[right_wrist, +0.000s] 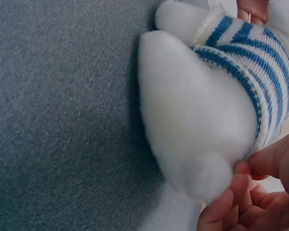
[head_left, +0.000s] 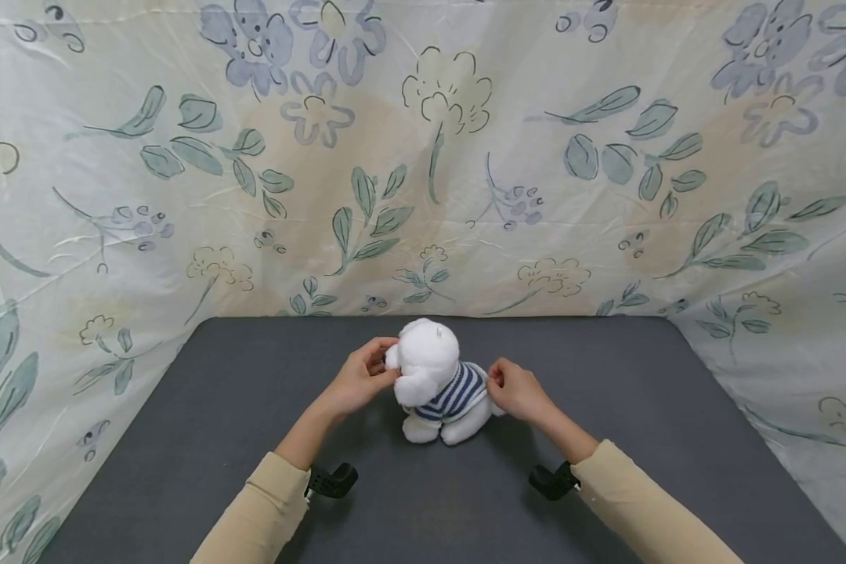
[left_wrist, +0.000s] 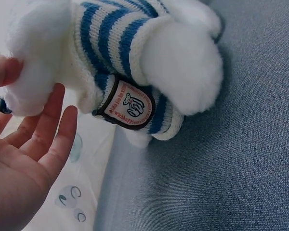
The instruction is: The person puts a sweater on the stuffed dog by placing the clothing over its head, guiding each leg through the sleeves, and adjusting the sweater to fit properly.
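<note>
A white plush dog (head_left: 428, 348) sits on the grey table, its head turned to the left. It wears a blue-and-white striped knit sweater (head_left: 457, 393), with a cartoon patch (left_wrist: 131, 107) on the chest in the left wrist view. The left hand (head_left: 356, 381) holds the muzzle (left_wrist: 31, 94) between thumb and fingers; the dark nose (left_wrist: 4, 106) shows between them. At the dog's rear, the right hand (head_left: 522, 392) pinches the sweater's back hem with thumb and forefinger, just above the round tail (right_wrist: 209, 175) in the right wrist view.
The dark grey table (head_left: 437, 501) reaches back to a flower-printed cloth (head_left: 366, 172), which hangs behind and along both sides. Black wrist cameras (head_left: 334, 480) sit below both hands, by the beige sleeves (head_left: 261, 509).
</note>
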Motion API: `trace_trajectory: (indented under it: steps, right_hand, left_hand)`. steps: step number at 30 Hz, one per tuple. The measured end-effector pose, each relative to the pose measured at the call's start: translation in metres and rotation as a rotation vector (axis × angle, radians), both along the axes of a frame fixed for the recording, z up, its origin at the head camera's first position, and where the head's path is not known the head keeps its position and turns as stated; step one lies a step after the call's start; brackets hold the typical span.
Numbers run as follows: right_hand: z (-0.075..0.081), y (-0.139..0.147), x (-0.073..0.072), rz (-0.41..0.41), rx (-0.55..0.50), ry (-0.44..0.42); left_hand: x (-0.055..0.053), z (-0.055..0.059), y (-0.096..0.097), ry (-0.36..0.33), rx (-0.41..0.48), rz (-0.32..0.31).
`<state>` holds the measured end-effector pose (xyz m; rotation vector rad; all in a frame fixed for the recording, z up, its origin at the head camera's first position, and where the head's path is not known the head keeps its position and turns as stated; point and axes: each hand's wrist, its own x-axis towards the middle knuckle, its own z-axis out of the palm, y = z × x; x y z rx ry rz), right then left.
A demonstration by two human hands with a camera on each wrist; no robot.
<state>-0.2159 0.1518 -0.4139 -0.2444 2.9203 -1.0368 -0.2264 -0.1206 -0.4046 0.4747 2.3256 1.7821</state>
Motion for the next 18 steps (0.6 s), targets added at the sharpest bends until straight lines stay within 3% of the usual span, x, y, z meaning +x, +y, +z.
trace_trajectory:
  steps: [5,8,18]
  right_hand:
    - [0.0,0.002,-0.002,0.006,-0.015,-0.039]
    - [0.001,0.002,-0.004,0.01,-0.029,-0.068]
    - [0.009,0.0,-0.015,0.012,-0.088,-0.161]
  left_hand:
    - [0.003,0.004,0.001,0.001,-0.002,0.006]
    - [0.0,0.0,-0.001,0.004,-0.005,0.01]
    - [-0.001,-0.001,0.001,-0.01,-0.003,-0.004]
